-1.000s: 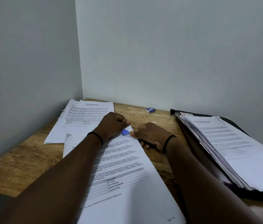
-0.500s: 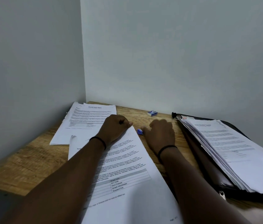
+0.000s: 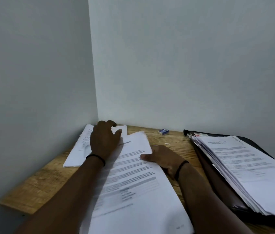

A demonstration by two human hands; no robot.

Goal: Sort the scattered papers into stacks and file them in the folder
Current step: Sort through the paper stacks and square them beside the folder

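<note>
On the wooden worktop (image 3: 37,184) in the corner of the walls, I am working on a printed stack of papers (image 3: 133,186) lying in front of me. My left hand (image 3: 103,142) is hovering over its far end, fingers (image 3: 111,124) loosely curled and gripping nothing that I can see. My right hand (image 3: 164,158) is lying at the stack's right edge, thumb resting on the top sheet; whether the other fingers are curling under the paper I cannot tell. A second stack (image 3: 81,147) is sitting toward the left wall. The open black folder (image 3: 258,146) is lying to my right, holding a thick pile of sheets (image 3: 245,169). A small blue-and-white box (image 3: 163,131) is sitting near the back wall.
</note>
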